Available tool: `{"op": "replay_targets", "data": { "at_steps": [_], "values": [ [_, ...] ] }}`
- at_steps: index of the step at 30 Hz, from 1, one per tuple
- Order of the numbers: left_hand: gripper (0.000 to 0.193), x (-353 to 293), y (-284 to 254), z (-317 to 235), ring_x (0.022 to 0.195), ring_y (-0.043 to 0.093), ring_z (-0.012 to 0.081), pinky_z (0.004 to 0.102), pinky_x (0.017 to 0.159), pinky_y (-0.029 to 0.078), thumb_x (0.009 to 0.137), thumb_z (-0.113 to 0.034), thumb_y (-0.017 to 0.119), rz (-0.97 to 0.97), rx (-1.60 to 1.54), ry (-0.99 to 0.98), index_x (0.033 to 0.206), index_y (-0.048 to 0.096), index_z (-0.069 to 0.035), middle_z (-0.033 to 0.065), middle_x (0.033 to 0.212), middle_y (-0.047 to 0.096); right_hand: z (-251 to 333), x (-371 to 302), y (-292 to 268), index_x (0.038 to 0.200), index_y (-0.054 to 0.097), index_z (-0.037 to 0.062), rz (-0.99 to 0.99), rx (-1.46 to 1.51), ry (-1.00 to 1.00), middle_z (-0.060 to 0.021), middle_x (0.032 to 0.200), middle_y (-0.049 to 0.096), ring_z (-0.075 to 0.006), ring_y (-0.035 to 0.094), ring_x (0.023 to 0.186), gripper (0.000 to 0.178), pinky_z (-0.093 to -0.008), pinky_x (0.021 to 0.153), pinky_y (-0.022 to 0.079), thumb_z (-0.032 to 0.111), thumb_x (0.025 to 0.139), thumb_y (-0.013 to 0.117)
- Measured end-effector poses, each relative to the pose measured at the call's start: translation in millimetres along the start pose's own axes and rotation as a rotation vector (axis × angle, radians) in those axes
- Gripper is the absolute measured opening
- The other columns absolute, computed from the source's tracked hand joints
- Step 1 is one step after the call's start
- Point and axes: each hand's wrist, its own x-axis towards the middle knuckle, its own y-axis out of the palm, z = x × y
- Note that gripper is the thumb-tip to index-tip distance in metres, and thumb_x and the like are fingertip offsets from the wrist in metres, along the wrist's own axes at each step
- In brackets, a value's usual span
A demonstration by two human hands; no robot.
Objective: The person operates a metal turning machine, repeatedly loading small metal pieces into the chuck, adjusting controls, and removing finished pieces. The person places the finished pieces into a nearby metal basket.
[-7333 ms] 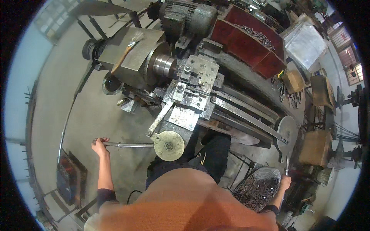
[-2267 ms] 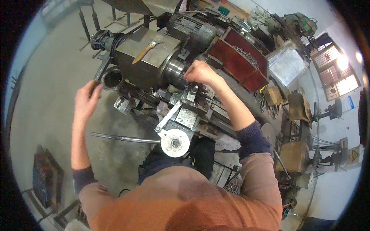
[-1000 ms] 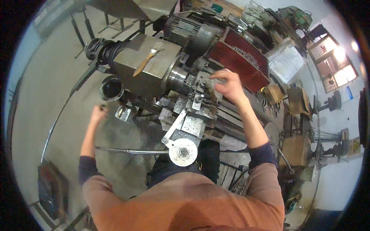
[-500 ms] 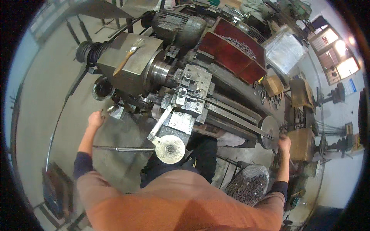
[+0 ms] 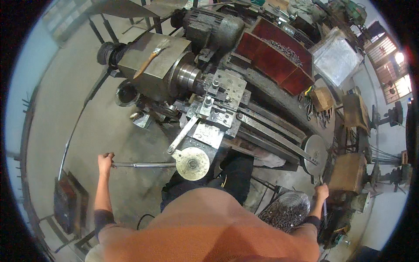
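A small metal lathe stands before me. My left hand [image 5: 105,162] is closed at the end of a long steel lever [image 5: 142,165], which reaches from the pale round disc [image 5: 192,163] in front of the slide. At the bed's right end, my right hand [image 5: 322,191] is wrapped round a short handle below a grey round plate [image 5: 315,153]. A flat bar [image 5: 275,136] links that plate to the tool slide [image 5: 220,111]. The shiny chuck [image 5: 188,77] sits left of the tool slide. A wooden-handled brush [image 5: 148,62] lies on the headstock [image 5: 152,52].
Behind the bed stands a dark red tray [image 5: 270,63] holding small metal parts. Several hand tools [image 5: 321,114] lie beside a cardboard box [image 5: 322,99]. A basket of dark metal pieces [image 5: 286,210] is near my right leg. An electric motor [image 5: 214,28] sits behind the headstock.
My left hand has come down from beside the headstock to the lever's end. My right hand has moved nearer to me, below the grey plate. The view has shifted slightly.
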Motion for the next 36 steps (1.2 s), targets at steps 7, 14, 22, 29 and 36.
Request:
{"op": "replay_targets", "data": {
  "at_steps": [7, 14, 22, 29, 36],
  "values": [
    [0.022, 1, 14, -7, 0.048, 0.055, 0.0154, 0.0273, 0.045, 0.038, 0.078, -0.012, 0.055, -0.2, -0.251, 0.08, 0.089, 0.062, 0.007, 0.0087, 0.056, 0.055, 26, -85, -17, 0.093, 0.065, 0.0112, -0.018, 0.134, 0.205, -0.0169, 0.091, 0.064, -0.0347, 0.06, 0.089, 0.033, -0.0421, 0.078, 0.047, 0.024, 0.064, 0.056],
    [0.025, 28, 24, -16, 0.048, 0.056, 0.0164, 0.0274, 0.047, 0.042, 0.08, -0.011, 0.054, -0.205, -0.293, 0.14, 0.092, 0.06, 0.01, 0.0105, 0.06, 0.057, 23, -89, -2, 0.093, 0.065, 0.0109, 0.026, 0.227, 0.222, -0.0176, 0.092, 0.064, -0.0351, 0.06, 0.089, 0.034, -0.0416, 0.078, 0.047, 0.023, 0.063, 0.055],
    [0.028, 33, 30, -22, 0.052, 0.057, 0.0163, 0.0276, 0.05, 0.046, 0.081, -0.009, 0.053, -0.234, -0.311, 0.134, 0.098, 0.059, 0.011, 0.011, 0.063, 0.058, 36, -100, -20, 0.087, 0.065, 0.0071, 0.019, 0.273, 0.175, -0.0196, 0.088, 0.063, -0.0374, 0.06, 0.083, 0.033, -0.0434, 0.075, 0.046, 0.027, 0.062, 0.059],
    [0.03, 22, 27, -18, 0.053, 0.058, 0.0167, 0.0269, 0.049, 0.045, 0.082, -0.011, 0.054, -0.264, -0.377, 0.14, 0.103, 0.055, 0.01, 0.0123, 0.064, 0.059, 22, -95, 8, 0.079, 0.063, 0.0052, -0.184, 0.279, 0.139, -0.019, 0.079, 0.063, -0.0375, 0.059, 0.078, 0.03, -0.0461, 0.068, 0.046, 0.031, 0.064, 0.062],
    [0.014, 18, 65, -4, 0.053, 0.058, 0.0238, 0.0353, 0.047, 0.053, 0.077, -0.003, 0.053, -0.448, -0.87, -0.06, 0.076, 0.051, 0.011, 0.0167, 0.067, 0.056, -21, -19, 18, 0.081, 0.065, 0.0049, -0.121, 0.062, -0.024, -0.0204, 0.08, 0.063, -0.0396, 0.06, 0.078, 0.032, -0.0469, 0.07, 0.046, 0.03, 0.064, 0.055]
  ]
}}
